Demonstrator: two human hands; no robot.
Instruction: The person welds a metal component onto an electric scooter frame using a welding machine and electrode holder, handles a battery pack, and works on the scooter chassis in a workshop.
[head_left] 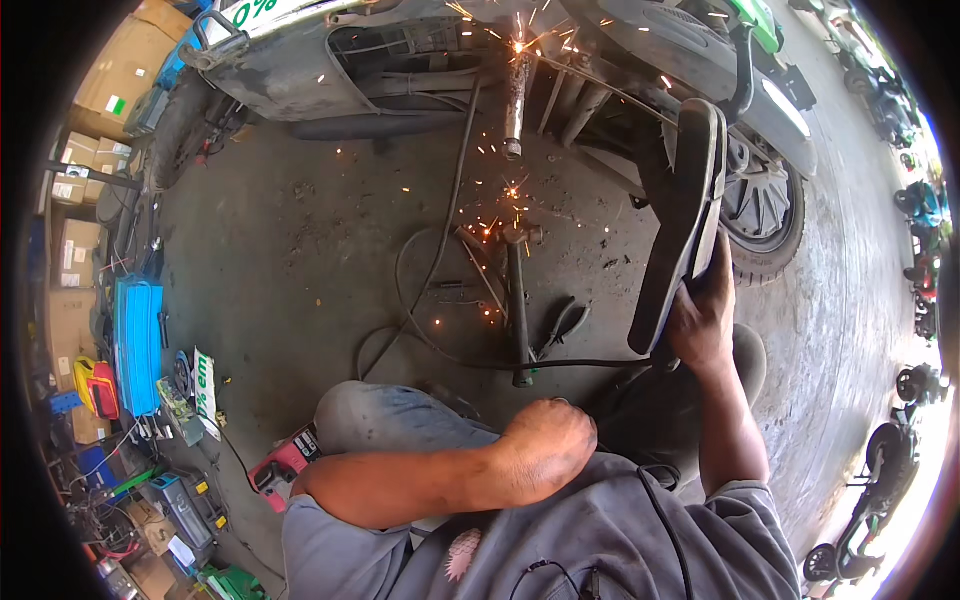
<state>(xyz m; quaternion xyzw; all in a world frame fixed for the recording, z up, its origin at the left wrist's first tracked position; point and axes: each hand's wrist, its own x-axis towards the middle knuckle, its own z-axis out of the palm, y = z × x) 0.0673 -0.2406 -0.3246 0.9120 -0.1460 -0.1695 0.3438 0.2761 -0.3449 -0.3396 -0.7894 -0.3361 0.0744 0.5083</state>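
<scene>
My right hand (706, 305) is closed around a long black tool that looks like a welding electrode holder (672, 250). From its upper part a thin welding rod (620, 92) runs left to a bright spark on a rusty metal tube (516, 100) under the grey vehicle frame (280, 75). My left hand (548, 440) lies curled in a fist over my lap, its fingers mostly hidden; whether it holds anything I cannot make out. Between my knees and the tube, a hammer (517, 290) and pliers (563, 325) lie on the floor among falling sparks.
A black cable (450, 215) loops across the floor. Beyond my right hand stands a wheel (765, 205). At left are a pink power tool (287, 462), a blue box (138, 345) and stacked cartons (80, 255). Several scooters (880, 470) line the right side.
</scene>
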